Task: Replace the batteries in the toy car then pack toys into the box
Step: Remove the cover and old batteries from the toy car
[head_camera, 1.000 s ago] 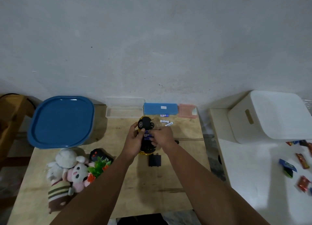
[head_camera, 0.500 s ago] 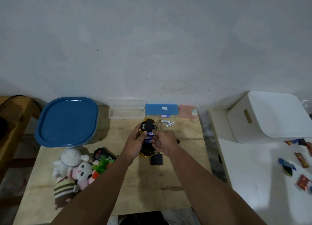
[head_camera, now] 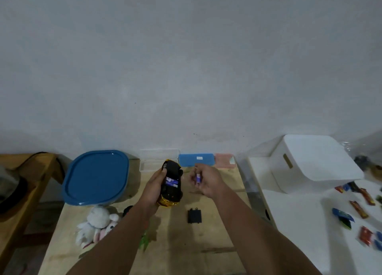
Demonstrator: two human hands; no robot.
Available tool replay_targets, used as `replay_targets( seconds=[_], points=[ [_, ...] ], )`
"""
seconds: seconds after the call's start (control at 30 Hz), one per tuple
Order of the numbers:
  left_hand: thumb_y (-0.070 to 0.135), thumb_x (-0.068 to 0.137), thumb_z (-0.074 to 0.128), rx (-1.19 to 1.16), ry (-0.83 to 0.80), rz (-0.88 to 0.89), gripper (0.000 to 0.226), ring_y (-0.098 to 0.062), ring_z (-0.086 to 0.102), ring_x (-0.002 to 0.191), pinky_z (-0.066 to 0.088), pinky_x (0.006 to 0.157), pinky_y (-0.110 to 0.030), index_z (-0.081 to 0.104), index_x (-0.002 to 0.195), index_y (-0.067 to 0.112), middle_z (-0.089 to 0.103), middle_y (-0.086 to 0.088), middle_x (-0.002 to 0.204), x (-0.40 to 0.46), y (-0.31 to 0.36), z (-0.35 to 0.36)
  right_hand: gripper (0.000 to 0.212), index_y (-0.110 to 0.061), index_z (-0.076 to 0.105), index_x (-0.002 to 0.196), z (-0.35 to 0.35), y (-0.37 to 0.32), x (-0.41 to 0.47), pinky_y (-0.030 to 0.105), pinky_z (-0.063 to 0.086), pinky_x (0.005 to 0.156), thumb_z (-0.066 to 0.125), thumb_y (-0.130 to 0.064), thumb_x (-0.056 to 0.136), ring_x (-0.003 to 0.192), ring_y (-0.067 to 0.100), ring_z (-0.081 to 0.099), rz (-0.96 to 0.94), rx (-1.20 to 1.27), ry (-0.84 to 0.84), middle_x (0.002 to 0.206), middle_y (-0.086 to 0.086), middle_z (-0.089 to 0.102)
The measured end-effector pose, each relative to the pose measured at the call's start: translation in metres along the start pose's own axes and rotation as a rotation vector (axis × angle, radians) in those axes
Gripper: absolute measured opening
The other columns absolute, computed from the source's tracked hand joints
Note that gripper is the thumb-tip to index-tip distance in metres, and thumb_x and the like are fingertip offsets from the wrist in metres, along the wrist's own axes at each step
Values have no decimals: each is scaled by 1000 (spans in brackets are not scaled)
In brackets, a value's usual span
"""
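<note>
Head view: my left grip (head_camera: 154, 189) wraps the car (head_camera: 171, 185), underside up above the desk (head_camera: 182, 243), batteries showing in its open bay. My right grip (head_camera: 206, 179) pinches one battery (head_camera: 198, 178) just right of the car. Cover (head_camera: 194, 216) lies flat on the desk. Plush toys (head_camera: 97, 225) lie at desk's left. Blue-lidded box (head_camera: 96, 177) stands behind them.

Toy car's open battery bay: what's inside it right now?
The toy car, held underside up by the left hand, shows blue-and-white batteries in its bay; their number is unclear. The right hand pinches another battery.
</note>
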State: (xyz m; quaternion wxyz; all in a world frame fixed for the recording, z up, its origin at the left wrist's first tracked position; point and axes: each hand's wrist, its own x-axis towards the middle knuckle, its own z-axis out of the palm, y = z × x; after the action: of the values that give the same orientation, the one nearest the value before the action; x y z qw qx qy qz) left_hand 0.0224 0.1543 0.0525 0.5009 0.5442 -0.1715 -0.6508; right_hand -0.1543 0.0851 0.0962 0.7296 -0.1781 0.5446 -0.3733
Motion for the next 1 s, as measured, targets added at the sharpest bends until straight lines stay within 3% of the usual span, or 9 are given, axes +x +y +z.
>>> replay_targets(
  seconds=[0.07,0.1,0.17,0.27,0.4,0.57,0.8,1.0],
  points=[
    [46,106,52,-44,-46,-69,45,-36,77,91,64,75,-45,69,132,14,77,-21,115,-12,14,-5,27,-6,64,82,13,-5,-12,24,32,43,39,4,85,42,13,40,-152,-323,42,57,2,51],
    [48,106,51,-56,-68,-99,48,-34,77,83,63,67,-42,71,129,10,78,-22,109,-17,19,-8,29,-10,67,74,20,-4,-17,23,29,44,42,-1,86,41,11,39,-262,-518,31,57,0,53],
    [47,105,51,-60,-127,-121,53,-31,75,72,61,60,-36,72,127,3,77,-19,95,-26,28,-13,29,-23,71,65,33,0,-28,23,39,50,54,-13,86,49,6,54,-520,-888,-67,60,-7,63],
    [46,106,51,-42,-186,-104,52,-29,76,75,61,62,-34,74,124,3,78,-17,97,-38,39,-17,14,-36,73,81,46,12,-38,20,52,70,62,-27,82,82,1,65,-770,-1253,-177,84,-15,72],
    [47,105,54,-7,-174,-52,43,-32,79,96,64,66,-35,84,110,15,79,-17,114,-58,51,-26,27,-36,70,107,57,23,-54,27,57,78,63,-35,80,90,1,65,-906,-1349,-256,99,-16,72],
    [45,103,59,14,-146,-101,44,-33,80,92,63,66,-37,83,109,8,79,-19,112,-68,62,-35,35,-38,59,115,60,31,-66,32,56,73,60,-38,80,85,4,62,-1118,-1466,-277,99,-17,68],
    [41,103,62,129,-171,-128,42,-33,79,87,63,66,-37,77,114,3,79,-22,109,-73,71,-33,35,-40,52,114,57,32,-77,34,54,64,59,-39,80,73,8,58,-1196,-1564,-301,86,-15,63],
    [33,99,66,214,-223,-115,39,-35,77,91,64,70,-38,75,118,-1,77,-25,112,-73,76,-24,20,-34,45,92,63,18,-87,35,48,55,56,-39,76,63,14,51,-1243,-1644,-290,71,-9,54]
  ],
)
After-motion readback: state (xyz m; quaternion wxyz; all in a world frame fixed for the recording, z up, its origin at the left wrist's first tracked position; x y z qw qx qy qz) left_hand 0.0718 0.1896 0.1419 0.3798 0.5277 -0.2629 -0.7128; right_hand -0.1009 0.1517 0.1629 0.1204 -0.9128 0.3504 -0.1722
